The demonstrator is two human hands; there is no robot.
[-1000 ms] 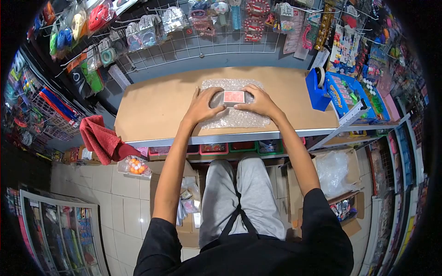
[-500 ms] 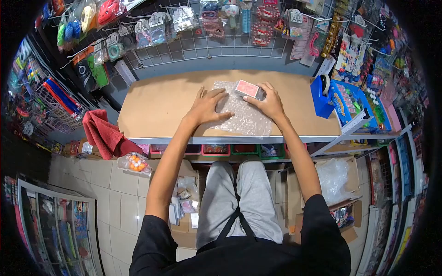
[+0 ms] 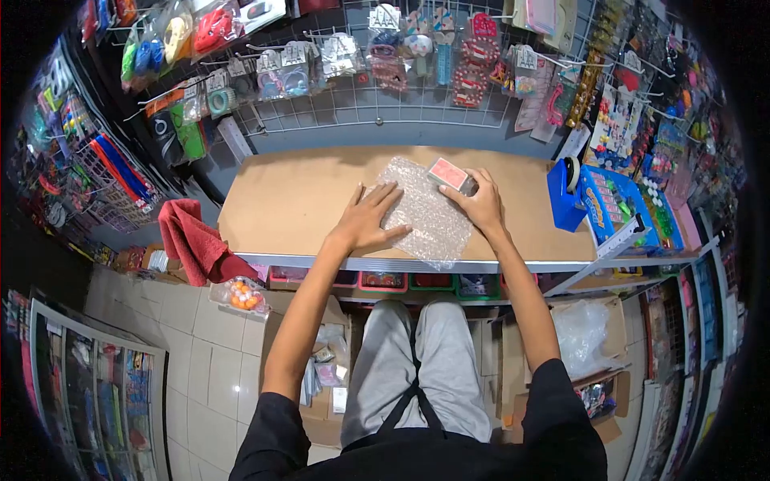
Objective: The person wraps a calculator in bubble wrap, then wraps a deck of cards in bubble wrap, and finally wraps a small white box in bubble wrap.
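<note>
A sheet of clear bubble wrap (image 3: 425, 228) lies at a slant on the brown tabletop (image 3: 289, 192). My left hand (image 3: 370, 218) rests on its left edge with the fingers spread. Near the sheet's upper right corner, my right hand (image 3: 484, 200) grips a deck of playing cards (image 3: 448, 173) between thumb and fingers. The deck has a red face with a white border turned up. Some fingers of the right hand are hidden behind the deck.
A blue tape dispenser (image 3: 566, 186) and a blue display box (image 3: 613, 200) stand at the table's right end. A red cloth (image 3: 192, 240) hangs at the left corner, above a bag of orange and white balls (image 3: 242, 295). Packaged goods hang on the wire grid (image 3: 321, 116) behind.
The bubble wrap has turned and lies flatter, its upper edge more visible. My right hand has shifted slightly right with the deck. The whole view has tilted a little upward.
</note>
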